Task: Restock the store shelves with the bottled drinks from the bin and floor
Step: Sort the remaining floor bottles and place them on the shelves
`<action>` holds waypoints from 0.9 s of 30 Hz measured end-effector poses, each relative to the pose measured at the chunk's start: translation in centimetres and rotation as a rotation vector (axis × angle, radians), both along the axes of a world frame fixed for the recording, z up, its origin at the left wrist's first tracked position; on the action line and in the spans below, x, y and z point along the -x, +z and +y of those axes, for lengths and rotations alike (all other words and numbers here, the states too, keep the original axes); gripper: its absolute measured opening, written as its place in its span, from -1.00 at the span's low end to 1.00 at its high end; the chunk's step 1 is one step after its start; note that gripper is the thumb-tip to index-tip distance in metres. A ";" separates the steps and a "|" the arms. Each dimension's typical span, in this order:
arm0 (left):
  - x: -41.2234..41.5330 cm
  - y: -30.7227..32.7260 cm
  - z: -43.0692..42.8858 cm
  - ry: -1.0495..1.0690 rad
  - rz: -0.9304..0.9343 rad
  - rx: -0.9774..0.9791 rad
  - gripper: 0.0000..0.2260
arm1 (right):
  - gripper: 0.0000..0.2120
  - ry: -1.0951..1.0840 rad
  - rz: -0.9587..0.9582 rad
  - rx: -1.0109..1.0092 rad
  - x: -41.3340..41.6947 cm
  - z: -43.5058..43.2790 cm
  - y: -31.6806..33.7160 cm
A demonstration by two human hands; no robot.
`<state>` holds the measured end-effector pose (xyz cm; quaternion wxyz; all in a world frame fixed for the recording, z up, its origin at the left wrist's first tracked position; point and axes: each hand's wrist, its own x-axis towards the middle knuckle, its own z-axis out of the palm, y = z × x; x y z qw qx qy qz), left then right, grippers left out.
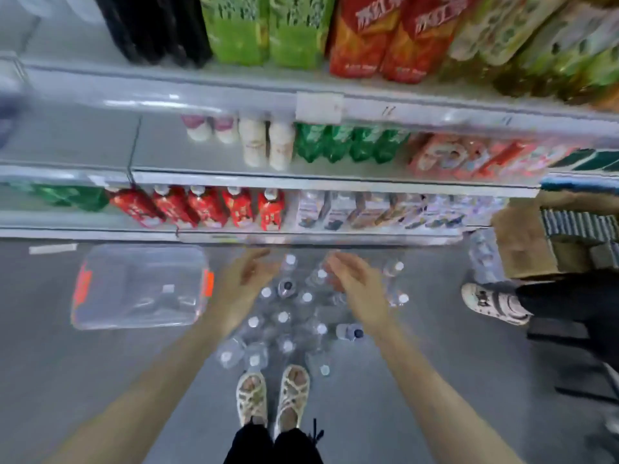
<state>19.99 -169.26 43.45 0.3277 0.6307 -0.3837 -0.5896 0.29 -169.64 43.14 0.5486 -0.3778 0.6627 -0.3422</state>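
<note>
Several clear water bottles with white caps (283, 317) stand clustered on the grey floor in front of my feet, and one lies on its side (349, 331). My left hand (246, 276) and my right hand (348, 277) hang above the far end of the cluster, palms facing each other, fingers loose, holding nothing. A clear plastic bin with orange latches (140, 286) sits on the floor to the left and looks empty. The store shelves (214, 177) rise ahead, stocked with red, green and white bottles; the middle shelf's left part is bare.
Another person's shoe and dark trouser leg (492, 303) stand at the right. A cardboard box (526, 242) with packed goods sits on the floor by the shelf's right end, with a wrapped bottle pack (482, 256) beside it. My sandalled feet (273, 396) are just behind the bottles.
</note>
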 end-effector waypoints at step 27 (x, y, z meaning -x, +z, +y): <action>-2.8 -46.2 14.3 0.196 -0.101 -0.463 -0.71 | -0.52 0.171 0.294 -0.385 -4.3 15.4 -47.8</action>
